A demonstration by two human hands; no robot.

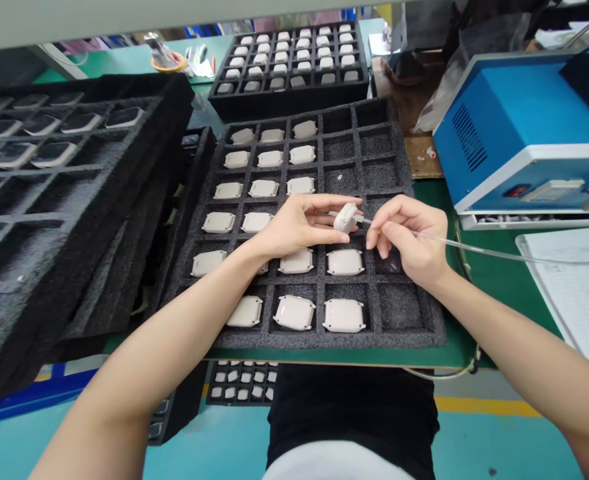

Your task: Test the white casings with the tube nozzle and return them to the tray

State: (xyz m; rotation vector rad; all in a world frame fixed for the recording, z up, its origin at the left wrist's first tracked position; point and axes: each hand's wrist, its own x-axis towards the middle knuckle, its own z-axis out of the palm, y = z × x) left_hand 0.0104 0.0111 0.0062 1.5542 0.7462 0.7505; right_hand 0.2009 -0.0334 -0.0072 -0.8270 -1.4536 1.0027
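Over a black foam tray (409,320), my left hand (307,223) grips a small white watch case (346,219) by its edges, turned on its side. My right hand (409,233) pinches a thin clear tube (494,250), its narrow tip touching or very close to the right side of the case. The tube trails off to the right edge of the view. Below the hands, several white watch cases (344,315) lie back up in the tray's compartments, and my left forearm covers part of some of them.
Stacked foam trays with dark-faced watches (82,122) rise at the left. Another filled foam tray (284,100) stands behind. At the right sit a blue machine (504,127) and paper sheets (569,287). A tape roll (169,63) lies at the back.
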